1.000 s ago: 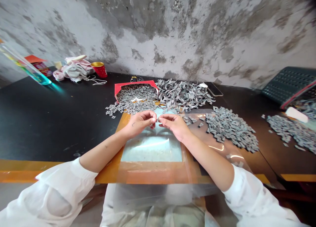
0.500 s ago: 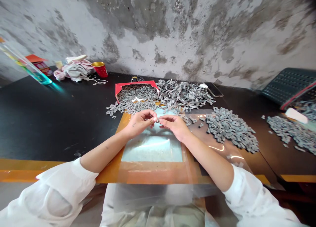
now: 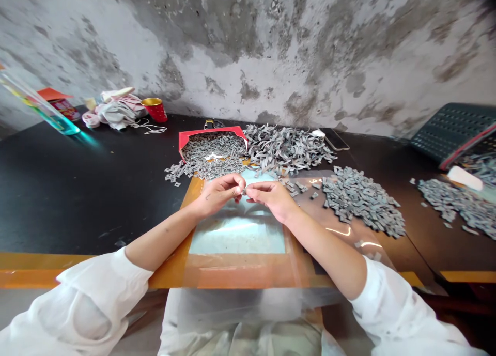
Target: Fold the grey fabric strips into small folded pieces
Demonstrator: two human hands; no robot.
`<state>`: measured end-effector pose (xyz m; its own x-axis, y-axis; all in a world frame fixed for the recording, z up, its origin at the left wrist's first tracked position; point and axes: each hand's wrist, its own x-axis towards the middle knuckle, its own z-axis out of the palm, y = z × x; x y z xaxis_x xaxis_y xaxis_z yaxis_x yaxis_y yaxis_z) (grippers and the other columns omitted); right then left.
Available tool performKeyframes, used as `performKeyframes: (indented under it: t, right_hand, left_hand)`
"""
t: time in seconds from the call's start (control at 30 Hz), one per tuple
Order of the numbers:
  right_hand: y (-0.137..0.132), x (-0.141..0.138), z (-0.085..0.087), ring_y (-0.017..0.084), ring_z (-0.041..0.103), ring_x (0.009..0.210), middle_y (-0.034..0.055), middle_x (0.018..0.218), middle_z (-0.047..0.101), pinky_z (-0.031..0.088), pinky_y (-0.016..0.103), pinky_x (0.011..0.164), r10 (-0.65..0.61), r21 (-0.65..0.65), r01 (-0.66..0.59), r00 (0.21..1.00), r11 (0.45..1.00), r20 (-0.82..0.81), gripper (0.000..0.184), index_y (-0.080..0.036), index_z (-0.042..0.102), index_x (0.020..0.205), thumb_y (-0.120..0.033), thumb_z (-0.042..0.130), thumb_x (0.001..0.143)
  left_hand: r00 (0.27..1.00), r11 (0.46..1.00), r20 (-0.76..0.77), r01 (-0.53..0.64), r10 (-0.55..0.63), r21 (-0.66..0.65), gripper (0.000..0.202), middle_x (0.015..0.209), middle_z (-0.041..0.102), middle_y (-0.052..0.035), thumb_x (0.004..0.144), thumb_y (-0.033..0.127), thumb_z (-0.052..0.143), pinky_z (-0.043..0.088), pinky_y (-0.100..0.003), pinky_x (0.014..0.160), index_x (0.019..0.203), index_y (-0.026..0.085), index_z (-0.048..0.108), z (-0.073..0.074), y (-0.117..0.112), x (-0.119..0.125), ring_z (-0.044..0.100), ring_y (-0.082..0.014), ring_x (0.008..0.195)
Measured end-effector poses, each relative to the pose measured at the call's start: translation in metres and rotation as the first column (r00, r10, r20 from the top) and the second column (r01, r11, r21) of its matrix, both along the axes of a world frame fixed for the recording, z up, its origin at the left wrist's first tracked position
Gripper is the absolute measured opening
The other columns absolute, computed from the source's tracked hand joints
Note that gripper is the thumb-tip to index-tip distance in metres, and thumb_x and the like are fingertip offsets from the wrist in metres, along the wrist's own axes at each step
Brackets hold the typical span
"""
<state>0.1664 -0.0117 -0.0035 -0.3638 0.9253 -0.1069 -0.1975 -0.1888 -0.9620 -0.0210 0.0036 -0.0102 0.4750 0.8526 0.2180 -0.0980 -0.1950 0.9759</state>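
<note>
I have the left hand point(image 3: 219, 195) and right hand point(image 3: 271, 198) together over the plastic sheet point(image 3: 236, 237), both pinching a small grey piece point(image 3: 244, 190) between them, with a heap of grey pieces point(image 3: 360, 203) close to the right.

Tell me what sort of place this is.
Probably a small, plain piecework workshop: a black workbench holds heaps of small folded grey pieces and a tangle of longer grey strips, before a bare, stained plaster wall.
</note>
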Motion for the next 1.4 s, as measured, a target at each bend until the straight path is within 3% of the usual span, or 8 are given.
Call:
performKeyframes:
  t: [0.2,0.33,0.43,0.57,0.7,0.93,1.13,1.4]
  right_hand:
    - [0.0,-0.001,-0.002,0.015,0.065,0.076,0.0018,0.081,0.072,0.053,0.037,0.082,0.034,-0.065,-0.038,0.998,0.997,-0.058,0.029,-0.02,0.076,0.078,-0.039,0.084,0.057]
    - [0.004,-0.001,-0.006,0.016,0.065,0.078,0.0027,0.082,0.071,0.053,0.037,0.081,0.008,-0.098,-0.01,1.0,0.995,-0.026,0.031,-0.019,0.074,0.08,-0.039,0.083,0.058]
    - [0.004,-0.001,-0.006,0.016,0.065,0.08,0.0025,0.084,0.069,0.053,0.034,0.08,-0.121,0.111,0.113,0.991,0.987,0.065,0.029,-0.019,0.068,0.088,-0.037,0.077,0.067]
    - [0.0,0.0,0.002,0.014,0.065,0.082,0.0002,0.087,0.066,0.053,0.032,0.082,-0.307,0.505,0.204,0.943,0.839,0.129,0.035,-0.023,0.055,0.104,-0.03,0.072,0.074]
    - [-0.006,0.002,0.007,0.014,0.065,0.08,0.0009,0.091,0.068,0.053,0.032,0.082,-0.315,0.613,0.119,0.923,0.781,0.221,0.036,-0.025,0.049,0.109,-0.026,0.068,0.078]
    - [-0.01,0.002,0.011,0.018,0.062,0.085,0.0028,0.091,0.065,0.049,0.034,0.084,-0.502,0.809,0.052,0.807,0.585,0.311,0.03,-0.025,0.051,0.108,-0.024,0.065,0.081]
    - [-0.013,0.002,0.012,0.019,0.065,0.088,0.0026,0.09,0.069,0.046,0.035,0.088,-0.471,0.803,0.001,0.81,0.596,0.349,0.023,-0.026,0.054,0.106,-0.025,0.062,0.085]
    - [-0.012,-0.001,0.013,0.016,0.066,0.076,-0.0001,0.082,0.07,0.05,0.03,0.079,-0.339,0.579,0.135,0.904,0.804,0.261,0.028,-0.024,0.052,0.099,-0.027,0.069,0.077]
  left_hand:
    - [0.998,0.999,-0.047,0.033,-0.031,0.042,0.026,0.077,0.051,-0.0004,0.087,0.039,0.061,0.047,-0.023,0.063,0.078,0.016,0.053,0.0,0.0,0.0,0.052,-0.0108,0.067]
    - [0.991,0.976,-0.131,-0.014,0.043,0.216,0.02,0.091,0.053,-0.0038,0.091,0.035,0.054,0.049,-0.027,0.075,0.083,0.017,0.053,0.002,-0.002,0.001,0.054,-0.014,0.083]
    - [0.969,0.939,-0.195,-0.08,0.152,0.334,0.016,0.105,0.056,-0.0077,0.092,0.032,0.052,0.047,-0.031,0.085,0.085,0.017,0.054,0.002,-0.002,0.002,0.055,-0.0169,0.096]
    - [0.962,0.951,-0.181,-0.15,0.204,0.272,0.014,0.101,0.057,-0.0054,0.093,0.032,0.05,0.051,-0.03,0.077,0.089,0.019,0.05,-0.001,-0.002,0.002,0.06,-0.0144,0.083]
    - [0.955,0.949,-0.188,-0.18,0.232,0.258,0.014,0.092,0.057,-0.003,0.092,0.032,0.053,0.05,-0.029,0.072,0.088,0.018,0.051,-0.001,-0.003,0.002,0.06,-0.013,0.073]
    - [0.926,0.921,-0.257,-0.178,0.275,0.346,0.013,0.092,0.058,-0.0032,0.093,0.03,0.051,0.048,-0.028,0.071,0.089,0.018,0.052,0.005,-0.007,0.003,0.058,-0.0121,0.072]
    - [0.919,0.916,-0.275,-0.176,0.284,0.36,0.015,0.095,0.058,-0.0047,0.093,0.033,0.051,0.049,-0.029,0.07,0.09,0.018,0.053,0.004,-0.009,0.004,0.059,-0.0129,0.072]
    - [0.886,0.864,-0.309,-0.173,0.346,0.472,0.014,0.095,0.06,-0.0058,0.092,0.033,0.052,0.05,-0.028,0.071,0.09,0.019,0.056,0.005,-0.008,0.002,0.057,-0.0158,0.083]
